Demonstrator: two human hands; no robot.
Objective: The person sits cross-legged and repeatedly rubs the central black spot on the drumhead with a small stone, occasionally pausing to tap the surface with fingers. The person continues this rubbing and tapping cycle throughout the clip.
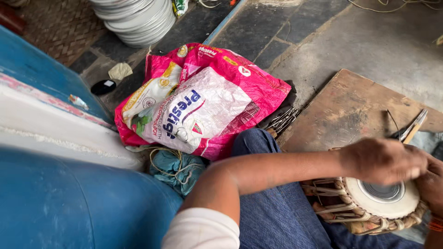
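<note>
Small drum (pixel 382 199), pale skin head with dark centre, laced with straps round the rim, rests in your lap on the blue trousers (pixel 277 212). Your left hand (pixel 383 160) reaches across and sits curled over the head's far edge, fingers bent, touching the skin; what it pinches, if anything, cannot be told. Your right hand (pixel 431 184) cups the drum's side, mostly out of frame, grip unclear. Just beyond the left hand: pliers (pixel 412 127) on a wooden board (pixel 350 106). Well off along your forearm: pink woven sack (pixel 198 99).
</note>
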